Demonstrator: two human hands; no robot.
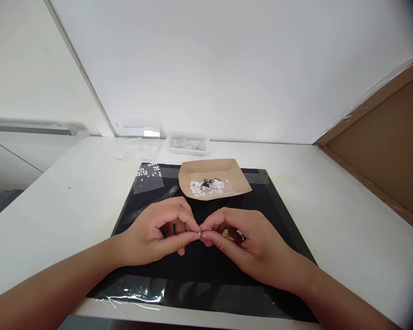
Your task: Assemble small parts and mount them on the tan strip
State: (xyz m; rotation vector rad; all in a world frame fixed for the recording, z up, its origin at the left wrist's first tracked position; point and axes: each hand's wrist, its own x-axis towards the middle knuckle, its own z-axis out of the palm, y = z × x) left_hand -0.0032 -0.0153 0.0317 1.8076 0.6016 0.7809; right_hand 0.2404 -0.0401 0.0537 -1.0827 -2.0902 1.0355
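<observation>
Nearly closed, the left hand (pixel 170 229) and right hand (pixel 249 238) meet tip to tip over the mat (pixel 189 270), pinching a small piece (pixel 200 233) (too tiny to make out) between them. Beyond them, the tray (pixel 211 167) holds white scraps (pixel 196 188); left of it lies a film (pixel 147 185) with white squares (pixel 155 167).

Brown board (pixel 385 142) at right, beside white wall (pixel 227 68)
</observation>
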